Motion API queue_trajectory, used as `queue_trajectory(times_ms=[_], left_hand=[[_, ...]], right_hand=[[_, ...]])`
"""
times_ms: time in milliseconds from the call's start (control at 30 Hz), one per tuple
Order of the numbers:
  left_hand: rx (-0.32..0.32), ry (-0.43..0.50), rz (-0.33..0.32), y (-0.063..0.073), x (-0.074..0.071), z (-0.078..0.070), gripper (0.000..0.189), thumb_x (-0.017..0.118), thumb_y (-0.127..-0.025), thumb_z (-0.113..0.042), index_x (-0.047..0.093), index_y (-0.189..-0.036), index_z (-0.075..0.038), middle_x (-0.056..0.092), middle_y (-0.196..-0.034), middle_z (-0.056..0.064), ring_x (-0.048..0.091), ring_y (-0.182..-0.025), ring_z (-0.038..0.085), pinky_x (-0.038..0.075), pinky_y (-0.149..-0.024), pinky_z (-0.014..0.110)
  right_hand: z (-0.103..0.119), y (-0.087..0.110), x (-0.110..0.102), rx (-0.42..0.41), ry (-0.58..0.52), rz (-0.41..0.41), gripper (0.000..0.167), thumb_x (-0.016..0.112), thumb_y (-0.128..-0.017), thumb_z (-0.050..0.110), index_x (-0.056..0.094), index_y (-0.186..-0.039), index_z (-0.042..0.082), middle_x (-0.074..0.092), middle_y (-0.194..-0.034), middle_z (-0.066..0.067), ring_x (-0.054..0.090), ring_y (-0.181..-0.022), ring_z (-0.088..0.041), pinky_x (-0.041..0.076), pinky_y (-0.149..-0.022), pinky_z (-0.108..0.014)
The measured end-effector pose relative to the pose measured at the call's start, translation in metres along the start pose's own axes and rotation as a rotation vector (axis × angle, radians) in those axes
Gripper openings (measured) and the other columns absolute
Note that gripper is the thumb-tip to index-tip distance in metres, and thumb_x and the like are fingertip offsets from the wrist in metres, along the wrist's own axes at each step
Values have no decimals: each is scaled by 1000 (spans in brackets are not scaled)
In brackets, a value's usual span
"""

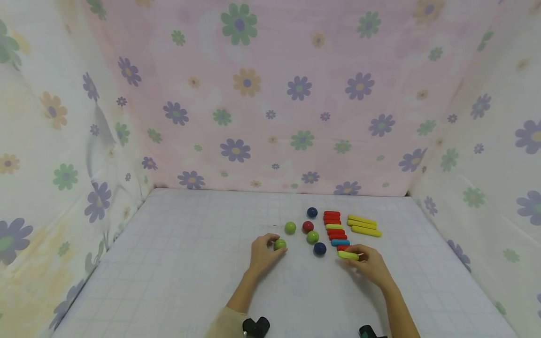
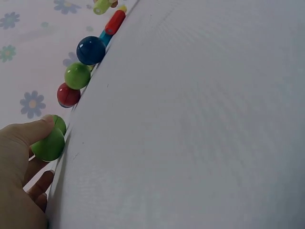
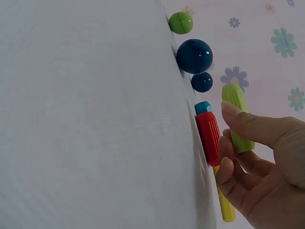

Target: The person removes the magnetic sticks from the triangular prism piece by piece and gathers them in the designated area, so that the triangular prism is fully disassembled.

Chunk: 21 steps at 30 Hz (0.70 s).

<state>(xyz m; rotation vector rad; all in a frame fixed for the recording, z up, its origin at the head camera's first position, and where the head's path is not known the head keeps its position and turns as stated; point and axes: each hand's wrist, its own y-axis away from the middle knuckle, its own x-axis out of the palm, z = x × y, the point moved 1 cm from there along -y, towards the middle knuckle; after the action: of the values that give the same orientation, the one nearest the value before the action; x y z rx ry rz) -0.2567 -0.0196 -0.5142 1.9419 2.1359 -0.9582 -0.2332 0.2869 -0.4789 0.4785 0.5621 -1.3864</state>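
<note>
My left hand (image 1: 263,253) pinches a green ball (image 2: 49,145) between thumb and fingers, at the left of a loose group of balls. In my right hand (image 1: 372,264) is a short lime-green stick (image 3: 238,118), gripped by thumb and fingertips above the near end of a column of short sticks. That column holds several red sticks (image 1: 336,232), a blue stick (image 1: 340,242) and a lime one (image 1: 334,226). Beside it lie two dark blue balls (image 1: 320,249), a red ball (image 1: 308,226) and two green balls (image 1: 313,237).
Three longer yellow sticks (image 1: 364,225) lie side by side to the right of the column. A white gridded cloth (image 1: 177,263) covers the table. Flowered fabric walls (image 1: 270,103) stand at the back and both sides.
</note>
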Motion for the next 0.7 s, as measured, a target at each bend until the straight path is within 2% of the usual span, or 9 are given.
queue_trajectory(times_ms=[200, 400, 567, 700], left_hand=[[-9, -4, -4, -3, 7, -3, 35, 80, -71, -22, 68, -98, -4, 68, -91, 6, 60, -84, 21, 44, -78, 32], [-30, -14, -39, -3, 12, -8, 35, 82, -68, -25, 68, -94, -6, 67, -87, 4, 59, -82, 19, 43, -77, 32], [-3, -65, -95, -5, 16, -8, 34, 84, -65, -28, 70, -91, -9, 67, -82, 2, 56, -77, 16, 39, -75, 32], [-14, -65, -92, -5, 17, -8, 33, 84, -66, -27, 71, -91, -9, 67, -80, 1, 56, -76, 16, 36, -75, 32]], right_hand=[[-12, 1, -5, 81, -2, -14, 27, 69, -82, 7, 63, -108, 0, 63, -106, -17, 54, -80, -21, 50, -60, -26], [-17, 2, -12, 142, 12, 9, 28, 69, -83, 8, 62, -109, -1, 62, -106, -16, 55, -84, -23, 51, -62, -28], [-16, -1, -14, 129, 38, 37, 31, 71, -83, 13, 62, -109, -1, 62, -106, -16, 55, -87, -24, 51, -67, -31], [-17, -3, -13, 134, 48, 59, 34, 72, -82, 16, 62, -110, -1, 62, -105, -14, 54, -86, -22, 50, -67, -31]])
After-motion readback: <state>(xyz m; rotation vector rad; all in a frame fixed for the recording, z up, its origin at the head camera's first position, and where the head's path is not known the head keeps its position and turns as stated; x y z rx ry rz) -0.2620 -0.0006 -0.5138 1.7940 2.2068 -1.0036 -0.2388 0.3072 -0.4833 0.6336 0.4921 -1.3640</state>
